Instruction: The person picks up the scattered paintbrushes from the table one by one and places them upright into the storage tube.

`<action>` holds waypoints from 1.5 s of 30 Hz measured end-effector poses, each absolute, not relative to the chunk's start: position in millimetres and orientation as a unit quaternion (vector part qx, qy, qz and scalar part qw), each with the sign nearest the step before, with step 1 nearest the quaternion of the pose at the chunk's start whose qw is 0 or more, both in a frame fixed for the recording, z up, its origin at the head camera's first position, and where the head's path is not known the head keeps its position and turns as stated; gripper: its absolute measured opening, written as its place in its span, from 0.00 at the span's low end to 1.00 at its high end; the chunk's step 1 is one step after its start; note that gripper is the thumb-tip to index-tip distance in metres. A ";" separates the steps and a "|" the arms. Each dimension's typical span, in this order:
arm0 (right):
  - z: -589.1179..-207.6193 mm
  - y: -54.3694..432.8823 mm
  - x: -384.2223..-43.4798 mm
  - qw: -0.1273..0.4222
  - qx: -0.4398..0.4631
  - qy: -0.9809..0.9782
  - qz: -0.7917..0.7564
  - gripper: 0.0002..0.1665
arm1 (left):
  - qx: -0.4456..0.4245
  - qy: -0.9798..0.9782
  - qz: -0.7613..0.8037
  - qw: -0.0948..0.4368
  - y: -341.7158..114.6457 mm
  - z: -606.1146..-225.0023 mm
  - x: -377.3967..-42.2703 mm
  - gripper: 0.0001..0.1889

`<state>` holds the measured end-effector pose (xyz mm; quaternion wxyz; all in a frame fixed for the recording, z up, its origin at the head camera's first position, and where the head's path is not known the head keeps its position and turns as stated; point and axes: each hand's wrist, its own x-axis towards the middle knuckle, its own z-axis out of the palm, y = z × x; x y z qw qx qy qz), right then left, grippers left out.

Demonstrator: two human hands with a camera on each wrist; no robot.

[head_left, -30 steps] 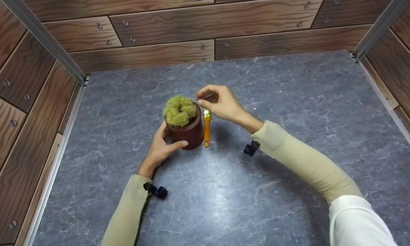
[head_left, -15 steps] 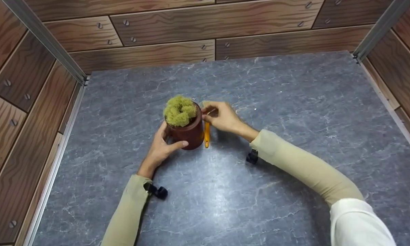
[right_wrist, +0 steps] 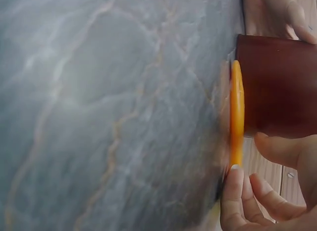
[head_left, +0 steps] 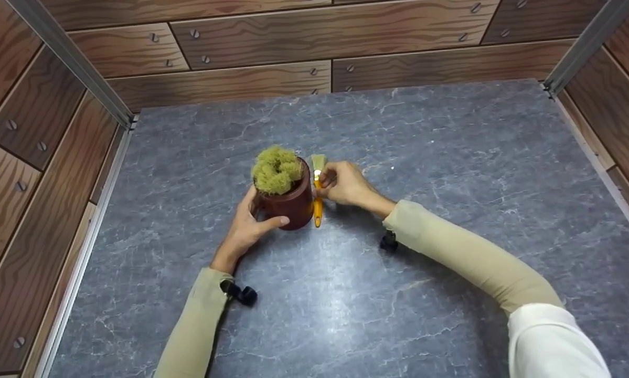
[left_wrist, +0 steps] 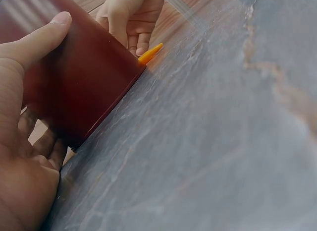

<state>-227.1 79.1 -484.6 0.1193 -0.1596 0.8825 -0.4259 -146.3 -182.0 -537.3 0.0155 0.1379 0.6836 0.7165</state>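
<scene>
A dark reddish-brown plant pot stands on the grey marbled table, with fluffy yellow-green moss-like tufts on top. My left hand grips its left side, thumb on the front of the wall and fingers round behind. Close along the pot's right side lies a paintbrush with an orange handle and pale bristles pointing away from me. My right hand is at the middle of this brush. In the right wrist view a fingertip touches the orange handle, while the thumb stands apart, near the pot.
The grey table has a light marbled pattern. Wood-patterned walls enclose it at the back and both sides, with metal posts in the corners. Tiny white specks lie right of the hands.
My right hand has come down from beside the pot's rim to the brush, then slid toward its handle, uncovering the bristles. The left hand and pot have stayed put.
</scene>
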 end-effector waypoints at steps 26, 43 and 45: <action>-488.3 105.7 -235.8 0.130 -0.136 0.873 -0.451 0.17 | 0.129 0.688 0.714 0.015 -181.9 -534.9 -146.2 0.54; -495.7 120.3 -240.1 0.187 -0.138 0.830 -0.507 0.12 | 0.134 0.686 0.715 0.018 -181.9 -536.2 -146.4 0.52; -494.8 122.5 -239.0 0.193 -0.135 0.825 -0.513 0.13 | 0.135 0.684 0.717 0.020 -181.8 -536.3 -145.9 0.53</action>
